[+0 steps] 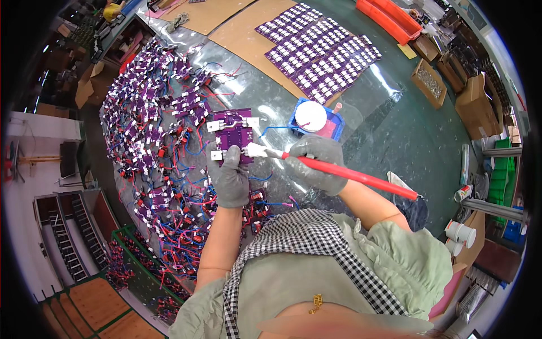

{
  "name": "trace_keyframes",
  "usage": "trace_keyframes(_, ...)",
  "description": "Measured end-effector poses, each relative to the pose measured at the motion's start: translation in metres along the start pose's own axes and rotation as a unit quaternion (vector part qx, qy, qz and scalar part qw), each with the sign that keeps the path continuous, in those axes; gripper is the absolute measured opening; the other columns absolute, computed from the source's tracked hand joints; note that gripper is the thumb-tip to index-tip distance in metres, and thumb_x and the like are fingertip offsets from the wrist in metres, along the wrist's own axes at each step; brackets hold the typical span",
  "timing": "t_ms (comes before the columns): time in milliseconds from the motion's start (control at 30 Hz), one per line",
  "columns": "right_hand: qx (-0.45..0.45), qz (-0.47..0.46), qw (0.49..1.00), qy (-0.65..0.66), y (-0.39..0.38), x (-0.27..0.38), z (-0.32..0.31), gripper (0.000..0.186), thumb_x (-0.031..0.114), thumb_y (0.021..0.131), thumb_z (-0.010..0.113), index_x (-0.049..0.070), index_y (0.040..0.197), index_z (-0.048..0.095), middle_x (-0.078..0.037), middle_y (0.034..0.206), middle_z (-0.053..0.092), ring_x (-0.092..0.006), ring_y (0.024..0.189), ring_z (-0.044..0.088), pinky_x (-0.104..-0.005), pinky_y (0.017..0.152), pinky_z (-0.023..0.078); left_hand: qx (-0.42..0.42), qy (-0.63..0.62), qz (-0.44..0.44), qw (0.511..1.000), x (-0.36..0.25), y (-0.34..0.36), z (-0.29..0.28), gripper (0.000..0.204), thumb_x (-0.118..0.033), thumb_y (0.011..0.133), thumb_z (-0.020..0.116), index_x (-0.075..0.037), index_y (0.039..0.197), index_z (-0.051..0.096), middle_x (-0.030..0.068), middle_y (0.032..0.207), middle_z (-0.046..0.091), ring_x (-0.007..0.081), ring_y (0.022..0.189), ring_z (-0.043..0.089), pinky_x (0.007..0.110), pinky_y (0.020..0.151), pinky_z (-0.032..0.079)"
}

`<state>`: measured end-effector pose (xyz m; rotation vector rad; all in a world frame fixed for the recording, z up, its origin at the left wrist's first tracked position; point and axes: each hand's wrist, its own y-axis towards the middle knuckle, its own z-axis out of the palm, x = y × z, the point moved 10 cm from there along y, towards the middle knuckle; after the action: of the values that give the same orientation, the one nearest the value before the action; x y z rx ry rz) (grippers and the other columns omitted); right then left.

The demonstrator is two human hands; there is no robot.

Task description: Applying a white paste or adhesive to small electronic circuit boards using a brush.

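Note:
My left hand (230, 179), in a grey glove, grips a purple circuit board (235, 137) with white parts along its edges, the thumb lying on its near edge. In my gloved right hand (320, 164) is a brush (361, 178) with a red handle and a white tip. That tip touches the right side of the board or lies just over it. Beyond my right hand, a white round tub (310, 116) sits in a blue tray (337, 120), with a blue wire beside it. The fingers of my left hand are partly hidden under the board.
A large heap of purple boards with red and blue wires (152, 113) covers the table's left side. Rows of purple boards (322, 53) lie flat on brown cardboard (237, 28) at the back. An orange bin (389, 21) and cardboard boxes (477, 107) stand to the right.

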<state>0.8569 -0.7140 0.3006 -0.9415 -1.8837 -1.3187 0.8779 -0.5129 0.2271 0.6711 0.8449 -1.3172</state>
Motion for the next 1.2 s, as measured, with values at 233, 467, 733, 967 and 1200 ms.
trace_keyframes(233, -0.063, 0.129, 0.989, 0.043, -0.019, -0.052, -0.017, 0.017, 0.009, 0.079, 0.071, 0.003, 0.093, 0.066, -0.007, 0.082, 0.065, -0.0137, 0.071, 0.061, -0.0283, 0.063, 0.047, 0.003, -0.008, -0.013, 1.0, 0.015, 0.024, -0.004, 0.032, -0.006, 0.092, 0.059, -0.006, 0.121, 0.045, 0.0057, 0.106, 0.061, 0.016, 0.097, 0.063, 0.03, 0.082, 0.055)
trace_keyframes(467, -0.21, 0.236, 0.949, 0.013, -0.039, -0.113, -0.078, 0.015, 0.008, 0.084, 0.066, 0.001, 0.097, 0.065, -0.005, 0.094, 0.064, -0.0132, 0.085, 0.06, -0.0277, 0.077, 0.049, -0.202, -0.044, -0.259, 0.943, 0.175, 0.114, -0.133, 0.031, -0.006, 0.09, 0.059, -0.014, 0.119, 0.052, 0.0049, 0.106, 0.06, 0.0228, 0.094, 0.063, 0.046, 0.077, 0.055)
trace_keyframes(733, -0.131, 0.213, 0.946, -0.206, -0.03, -0.146, -0.101, 0.009, 0.01, 0.084, 0.065, 0.001, 0.086, 0.066, -0.009, 0.089, 0.067, -0.0165, 0.08, 0.064, -0.0296, 0.075, 0.05, -0.293, 0.093, -0.169, 0.936, 0.201, 0.293, -0.152, 0.04, -0.019, 0.088, 0.07, -0.013, 0.124, 0.052, 0.0073, 0.1, 0.063, 0.0206, 0.076, 0.064, 0.03, 0.053, 0.054)
trace_keyframes(967, 0.114, 0.133, 0.867, -0.466, 0.005, -0.21, -0.002, 0.016, 0.028, 0.079, 0.066, 0.013, 0.071, 0.065, -0.006, 0.07, 0.064, -0.0283, 0.072, 0.061, -0.0425, 0.064, 0.047, -0.13, -0.046, -0.246, 0.96, 0.2, 0.296, -0.182, 0.061, -0.039, 0.093, 0.062, -0.009, 0.136, 0.031, 0.0147, 0.113, 0.061, 0.0348, 0.098, 0.063, 0.049, 0.077, 0.056)
trace_keyframes(1200, 0.093, 0.083, 0.858, -0.498, -0.008, -0.187, -0.013, 0.012, 0.025, 0.077, 0.066, 0.015, 0.07, 0.063, -0.005, 0.067, 0.06, -0.0264, 0.071, 0.059, -0.04, 0.063, 0.047, -0.043, 0.315, -0.117, 0.941, 0.042, 0.122, -0.138, 0.04, -0.028, 0.093, 0.062, -0.004, 0.124, 0.053, 0.0043, 0.105, 0.061, 0.0118, 0.087, 0.059, 0.029, 0.079, 0.05)
